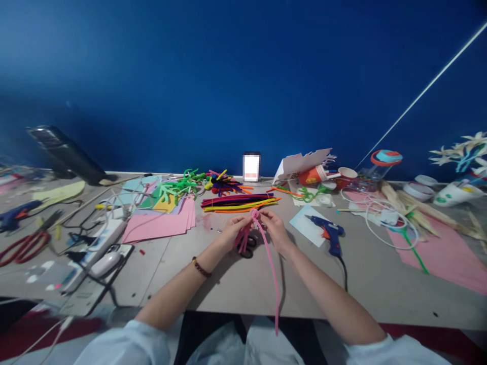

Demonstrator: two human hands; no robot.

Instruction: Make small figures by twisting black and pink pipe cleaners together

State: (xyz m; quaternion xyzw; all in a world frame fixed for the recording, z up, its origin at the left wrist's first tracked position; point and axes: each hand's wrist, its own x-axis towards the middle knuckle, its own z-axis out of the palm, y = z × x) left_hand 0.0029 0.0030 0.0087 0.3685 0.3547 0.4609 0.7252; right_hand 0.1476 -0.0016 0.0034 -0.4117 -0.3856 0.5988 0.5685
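Blue wall (243, 76) closes off the far edge of a grey surface (384, 291), as seen from the head camera, the only view available.

Item under handling: a pink fuzzy strand (270, 257), at the middle of the surface, curled into a small loop at its top. Left hand (233, 232): fingers drawn close, pinching the loop from its left, with shorter pink ends hanging below. Right hand (277, 232): fingers nearly together, gripping the loop's other side. Exact fingertip contact is too small to confirm.

Risks noted. The long tail hangs free and, in view, crosses the near edge; it could snag there or drag the loop out of shape. Dark scissors (246, 247) lie directly beneath the hands; a loose end could catch in their handles, and the blades are mostly hidden. A blue glue gun (332, 235) lies just beyond the right hand, its nozzle over a pale blue sheet (307, 223); whether it is hot cannot be told. Its black cord (344, 271) runs toward the near edge, where the right forearm could sweep it. Uneven pulling could, in this inspector's judgement, undo the loop.

Clearances. Toward the far edge, a bundle of coloured strands (239, 203) limits forward reach. To the left, open room extends to the pink sheets (160, 225). Widest open room: along the near edge, right of the cord, toward the right corner.
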